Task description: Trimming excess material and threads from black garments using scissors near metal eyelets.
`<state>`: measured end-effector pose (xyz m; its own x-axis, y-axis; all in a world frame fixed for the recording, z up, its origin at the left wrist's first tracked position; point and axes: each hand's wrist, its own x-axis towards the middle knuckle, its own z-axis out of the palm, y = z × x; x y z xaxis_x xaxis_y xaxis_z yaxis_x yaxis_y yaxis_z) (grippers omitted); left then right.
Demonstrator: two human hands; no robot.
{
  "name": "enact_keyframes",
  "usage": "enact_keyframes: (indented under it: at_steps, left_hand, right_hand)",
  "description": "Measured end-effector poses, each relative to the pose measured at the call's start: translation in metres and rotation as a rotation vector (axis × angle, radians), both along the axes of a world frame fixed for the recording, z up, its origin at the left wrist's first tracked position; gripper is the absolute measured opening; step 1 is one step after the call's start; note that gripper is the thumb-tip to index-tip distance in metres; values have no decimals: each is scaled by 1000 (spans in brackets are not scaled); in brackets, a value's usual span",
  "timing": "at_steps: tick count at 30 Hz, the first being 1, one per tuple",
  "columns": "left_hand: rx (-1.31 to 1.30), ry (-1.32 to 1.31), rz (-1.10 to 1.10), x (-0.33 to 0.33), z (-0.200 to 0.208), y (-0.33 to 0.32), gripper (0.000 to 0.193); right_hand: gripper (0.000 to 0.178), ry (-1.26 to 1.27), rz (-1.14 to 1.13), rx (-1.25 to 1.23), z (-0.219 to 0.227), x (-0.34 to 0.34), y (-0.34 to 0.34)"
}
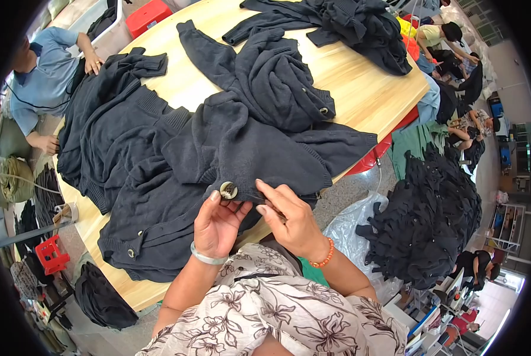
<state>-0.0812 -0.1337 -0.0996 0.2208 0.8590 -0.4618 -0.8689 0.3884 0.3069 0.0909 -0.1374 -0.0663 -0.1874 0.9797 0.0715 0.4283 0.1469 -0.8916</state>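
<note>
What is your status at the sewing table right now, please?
Left hand pinching large button on dark cardigan. Right hand pinched at the edge beside it. Other cardigans heaped alongside; nothing blocking.

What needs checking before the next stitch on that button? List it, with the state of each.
1. Button pinched at the left hand fingertips: ok.
2. Right hand at the cardigan edge beside the button: ok.
3. Needle and thread in the right hand: cannot tell, too small.
4. Cardigan edge flat under the button: cannot tell, hands cover it.
5. Wooden table bearing the garment's weight: ok.
6. Other dark cardigans off the working edge: not ok, they overlap it.
</note>
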Motion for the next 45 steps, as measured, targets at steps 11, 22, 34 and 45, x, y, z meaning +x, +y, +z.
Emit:
enact_keyframes:
  at_steps: [11, 22, 34, 45]
  left_hand:
    - [-19, 46, -26, 4, -16, -2, 18]
    - [74, 96, -35, 5, -26, -10, 14]
    - [111, 62, -87, 3, -27, -10, 14]
    - [38, 32, -33, 3, -27, -8, 12]
  right_hand:
    - [36, -92, -13, 94, 1, -8, 2]
    - [33, -103, -11, 54, 5, -7, 3]
    - [34, 22, 33, 67, -2, -8, 13]
    - [32, -39, 9, 96, 2, -2, 4]
